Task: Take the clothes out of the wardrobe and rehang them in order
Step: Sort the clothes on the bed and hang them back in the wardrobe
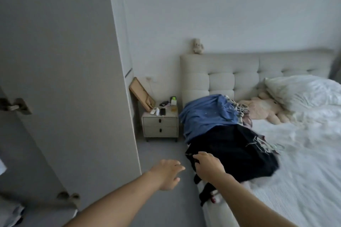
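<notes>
A pale bedroom holds a bed (287,190) with white bedding and a tufted headboard (230,73), a small nightstand (160,124) beside it, and an open wardrobe door (60,79) filling the left side. On the near edge of the bed lies a heap of clothes: a blue garment (204,116) toward the headboard and a dark garment (234,155) in front of it, with pale hangers (262,143) poking out on the far side. A pink plush toy (263,108) rests by the pillow (302,92), and a small teddy (197,46) sits on top of the headboard.

The right hand (208,166) rests on the near corner of the dark garment, its fingers (198,155) curled down onto the fabric's edge; a firm grip cannot be made out. The left hand (168,173) hovers over the floor just beside the bed's edge, fingers (178,167) relaxed and spread, holding nothing, close to the dark garment but apart from it.
</notes>
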